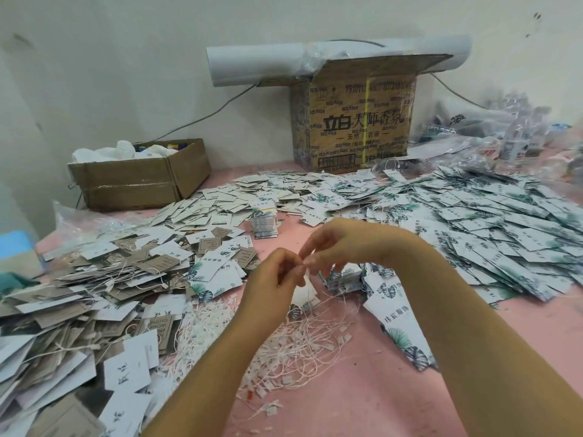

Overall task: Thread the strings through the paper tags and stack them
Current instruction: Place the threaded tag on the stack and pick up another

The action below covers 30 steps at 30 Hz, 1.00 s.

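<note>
My left hand (pixel 277 275) and my right hand (pixel 334 244) meet above the middle of the pink table (pixel 362 398). Their fingertips pinch a thin white string between them. A white paper tag (pixel 304 293) hangs just below the fingers, partly hidden by my left hand. Loose white strings (pixel 284 345) with small plastic ends lie in a tangle under my forearms. A large leaf-printed tag (pixel 399 320) lies beside my right arm. A bundled stack of tags (pixel 264 220) stands upright further back.
Heaps of strung tags (pixel 79 298) cover the left side. Loose leaf-printed tags (pixel 492 222) spread over the right and the back. A low open carton (pixel 138 178) and a tall printed carton (pixel 353 121) stand by the wall. Plastic bags (pixel 517 134) lie at the far right.
</note>
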Each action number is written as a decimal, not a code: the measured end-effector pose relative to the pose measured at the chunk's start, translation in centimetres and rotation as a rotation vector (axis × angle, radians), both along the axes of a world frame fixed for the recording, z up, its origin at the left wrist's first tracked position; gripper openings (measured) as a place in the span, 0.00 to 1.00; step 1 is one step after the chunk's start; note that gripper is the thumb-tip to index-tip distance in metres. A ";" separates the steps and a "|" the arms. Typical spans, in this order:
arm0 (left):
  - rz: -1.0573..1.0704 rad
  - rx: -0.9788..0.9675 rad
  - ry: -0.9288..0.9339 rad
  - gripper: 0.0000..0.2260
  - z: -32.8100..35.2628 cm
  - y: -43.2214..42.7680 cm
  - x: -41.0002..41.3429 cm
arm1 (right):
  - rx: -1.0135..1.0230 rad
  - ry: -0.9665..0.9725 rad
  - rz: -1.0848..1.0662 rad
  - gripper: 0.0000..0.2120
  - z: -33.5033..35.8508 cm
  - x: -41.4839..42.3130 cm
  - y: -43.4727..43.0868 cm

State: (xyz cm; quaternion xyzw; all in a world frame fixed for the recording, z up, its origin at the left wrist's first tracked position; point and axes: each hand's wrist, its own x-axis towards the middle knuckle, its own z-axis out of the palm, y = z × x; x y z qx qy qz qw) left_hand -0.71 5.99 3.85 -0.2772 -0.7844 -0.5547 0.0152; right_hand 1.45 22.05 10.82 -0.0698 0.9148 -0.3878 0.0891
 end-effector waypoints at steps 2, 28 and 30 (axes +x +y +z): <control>0.010 0.097 -0.055 0.09 0.2 0.0 -0.1 | -0.070 -0.024 0.056 0.05 -0.4 -0.2 -0.4; -0.409 -0.732 0.194 0.07 -0.1 -0.7 0.2 | 0.300 -0.146 -0.041 0.03 -1.8 -1.1 -0.4; -0.401 -0.737 0.198 0.05 -0.4 -0.7 0.0 | 0.292 -0.143 -0.044 0.03 -1.9 -1.0 -0.3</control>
